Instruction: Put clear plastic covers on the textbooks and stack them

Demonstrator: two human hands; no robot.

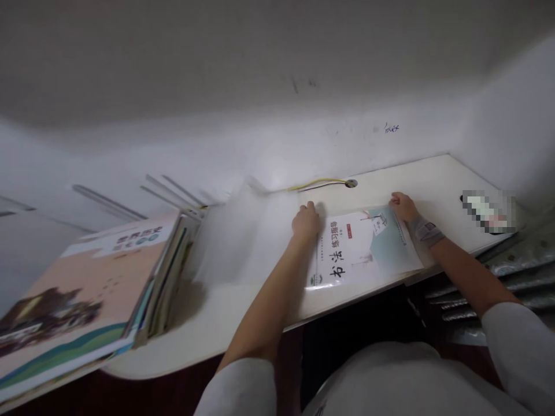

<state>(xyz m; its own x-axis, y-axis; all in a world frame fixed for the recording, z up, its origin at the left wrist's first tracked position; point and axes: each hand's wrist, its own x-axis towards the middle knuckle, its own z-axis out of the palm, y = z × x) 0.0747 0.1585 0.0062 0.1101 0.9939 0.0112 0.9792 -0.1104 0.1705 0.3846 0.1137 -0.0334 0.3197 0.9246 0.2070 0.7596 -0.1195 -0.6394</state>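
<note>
On the white desk [225, 341], the open left hand [306, 222] and right hand [403, 207] rest apart on a sleeved calligraphy workbook [362, 248].

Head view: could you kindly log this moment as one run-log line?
left hand: on calligraphy workbook | right hand: on its far corner | nearby: book stack | white desk

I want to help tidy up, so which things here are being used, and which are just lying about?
Being used:
- left hand, on the book
- right hand, on the book
- calligraphy practice book
- clear plastic sheet

Just lying about:
- stack of books
- yellow cable
- blurred object
</note>
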